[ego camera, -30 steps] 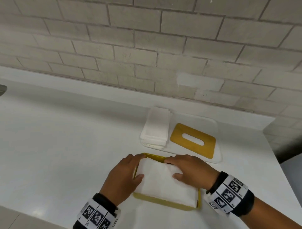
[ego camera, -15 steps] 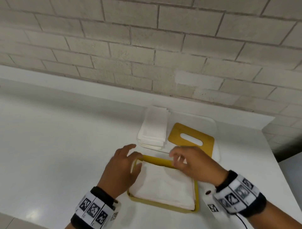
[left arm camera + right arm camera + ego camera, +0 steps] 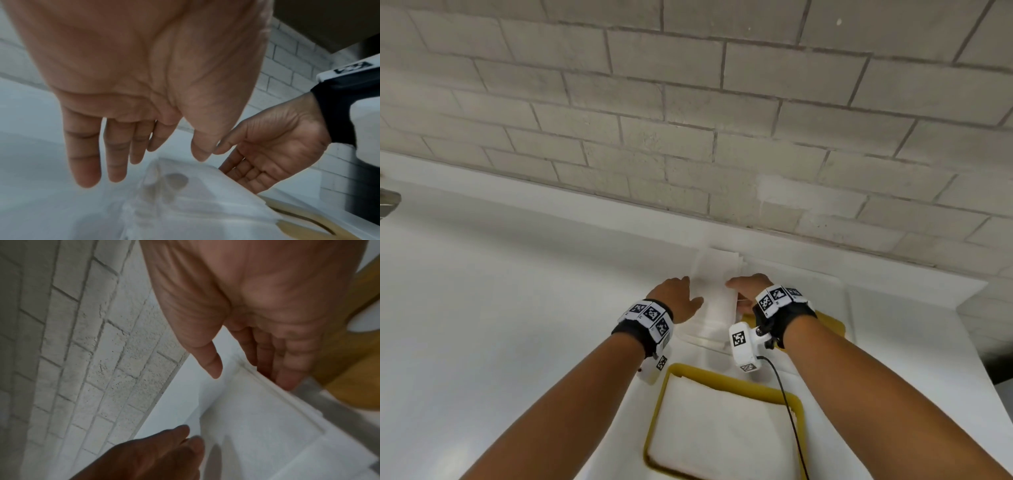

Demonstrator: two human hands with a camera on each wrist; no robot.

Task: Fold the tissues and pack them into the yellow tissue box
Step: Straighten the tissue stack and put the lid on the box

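1. Both hands reached to the far stack of white folded tissues (image 3: 717,284); the left hand (image 3: 677,298) and right hand (image 3: 748,287) were spread wide at its sides, holding nothing.
2. The yellow rectangular tissue box (image 3: 726,378), part-filled, sat nearer.
3. Risk: the loose sheets could slip or unfold if gripped unevenly.

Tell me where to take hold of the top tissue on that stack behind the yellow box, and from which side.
Probably by its two long side edges, one hand at each. The tissue stack lies flat with its long axis running away from you, and the left hand and right hand already flank it, fingers open. The right hand's fingers sit at the layered edge, where a single sheet can be peeled up.
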